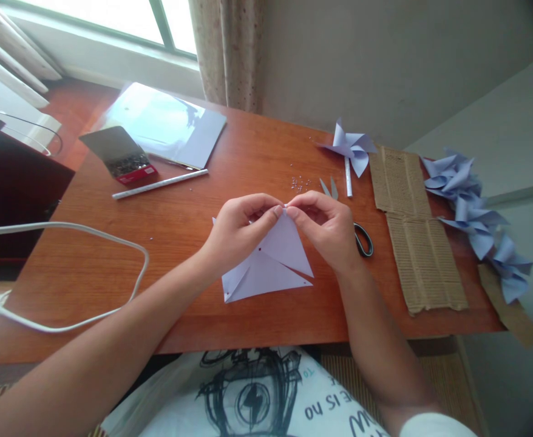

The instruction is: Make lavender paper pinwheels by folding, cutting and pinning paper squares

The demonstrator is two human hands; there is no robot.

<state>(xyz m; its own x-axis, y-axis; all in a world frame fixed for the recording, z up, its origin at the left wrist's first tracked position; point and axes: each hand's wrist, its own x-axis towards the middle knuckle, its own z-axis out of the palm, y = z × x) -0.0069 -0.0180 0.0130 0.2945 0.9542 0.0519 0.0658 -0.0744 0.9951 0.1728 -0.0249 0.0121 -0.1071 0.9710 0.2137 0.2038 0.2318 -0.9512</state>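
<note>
A pale lilac paper square (pixel 266 273), slit toward its middle and dotted with small holes, lies on the table in front of me. My left hand (pixel 248 224) pinches its far corner between thumb and fingers. From the other side my right hand (pixel 323 224) pinches the same corner, its fingertips almost meeting the left ones. Anything small between the fingertips is hidden. Scissors (pixel 363 240) with black handles lie beside and partly behind my right hand, blades pointing away. Tiny metal pieces (pixel 300 183) are scattered just beyond my hands.
A finished pinwheel (pixel 351 147) on a stick lies at the back right. Corrugated cardboard (pixel 424 261) and more pinwheels (pixel 471 212) are at the right. Toward the left are an open box (pixel 132 167), a rolled paper stick (pixel 159 184), a plastic-covered folder (pixel 212 136) and a white cable (pixel 143 267).
</note>
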